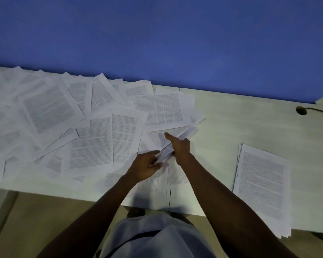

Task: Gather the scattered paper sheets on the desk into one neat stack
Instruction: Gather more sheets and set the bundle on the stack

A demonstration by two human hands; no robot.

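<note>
Several printed paper sheets (50, 112) lie scattered and overlapping across the left and middle of the pale desk (241, 123). A gathered stack of sheets (263, 185) lies at the right, overhanging the front edge. In the middle, a small bundle of sheets (183, 137) is held on edge, tilted up to the right. My left hand (146, 167) grips its near end. My right hand (179, 146) holds its side, thumb stretched along the top.
A blue wall (157, 34) runs along the desk's far edge. A cable hole (301, 110) with a dark cable sits at the far right. The desk's front edge (63, 192) crosses below my hands, with floor beneath. Bare desk lies between bundle and stack.
</note>
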